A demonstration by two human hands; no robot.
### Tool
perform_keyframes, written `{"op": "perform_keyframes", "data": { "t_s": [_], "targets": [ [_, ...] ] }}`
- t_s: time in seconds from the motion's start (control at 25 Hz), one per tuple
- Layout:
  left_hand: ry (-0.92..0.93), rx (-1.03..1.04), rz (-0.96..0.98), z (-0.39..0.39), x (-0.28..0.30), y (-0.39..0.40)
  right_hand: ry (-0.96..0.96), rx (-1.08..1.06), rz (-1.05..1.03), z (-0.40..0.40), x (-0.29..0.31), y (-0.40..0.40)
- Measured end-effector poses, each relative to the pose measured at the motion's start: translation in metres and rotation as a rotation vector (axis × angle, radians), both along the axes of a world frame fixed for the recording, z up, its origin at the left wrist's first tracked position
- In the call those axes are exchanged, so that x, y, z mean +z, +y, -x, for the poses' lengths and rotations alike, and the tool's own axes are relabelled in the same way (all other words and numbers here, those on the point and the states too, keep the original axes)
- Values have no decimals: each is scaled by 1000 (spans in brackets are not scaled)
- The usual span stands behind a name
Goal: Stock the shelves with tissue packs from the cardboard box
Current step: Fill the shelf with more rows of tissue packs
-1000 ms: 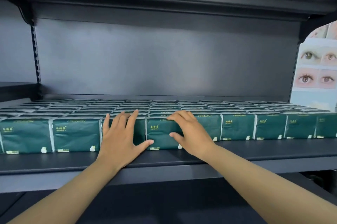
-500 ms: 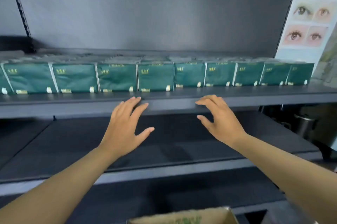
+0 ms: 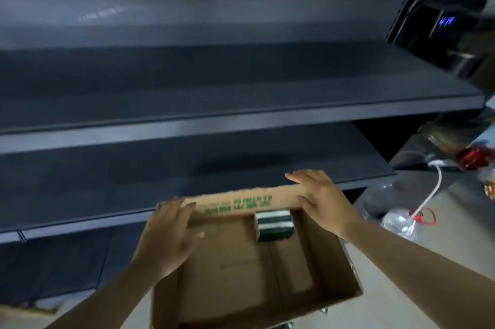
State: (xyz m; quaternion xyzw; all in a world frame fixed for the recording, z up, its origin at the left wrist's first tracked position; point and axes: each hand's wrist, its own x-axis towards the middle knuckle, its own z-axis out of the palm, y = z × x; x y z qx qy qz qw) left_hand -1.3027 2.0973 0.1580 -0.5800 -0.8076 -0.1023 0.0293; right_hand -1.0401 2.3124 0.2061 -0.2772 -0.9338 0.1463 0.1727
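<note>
An open cardboard box [image 3: 241,269] sits below me in front of the dark shelves. A small stack of green tissue packs [image 3: 273,224] lies against its far wall, right of centre. My left hand [image 3: 168,235] hovers over the box's left side with fingers spread, holding nothing. My right hand [image 3: 321,203] is over the box's far right corner, fingers straight, also holding nothing. The stocked shelf is out of view.
Two dark bare shelves [image 3: 241,120] run across the view behind the box. To the right on the floor are a white cable [image 3: 435,186], a clear plastic bag [image 3: 399,221] and a red object [image 3: 472,157]. A dark appliance with a blue display [image 3: 446,22] stands upper right.
My view dropped from the stocked shelf to the box. Both hands came off the tissue packs and moved down to hover over the box.
</note>
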Motion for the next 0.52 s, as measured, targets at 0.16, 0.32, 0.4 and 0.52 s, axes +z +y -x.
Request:
{"op": "perform_keyframes", "data": {
  "t_s": [0.16, 0.32, 0.4, 0.52],
  "targets": [
    [-17, 253, 214, -9, -73, -22, -182, 54, 126, -30, -98, 12],
    [23, 291, 183, -11, -117, -28, -219, 61, 200, -24, -163, 23],
    [40, 349, 122, -5, -127, -30, -237, 40, 243, -14, -188, 27],
    [11, 430, 86, -4, -132, -32, -304, 85, 280, -1, -216, 34]
  ]
}}
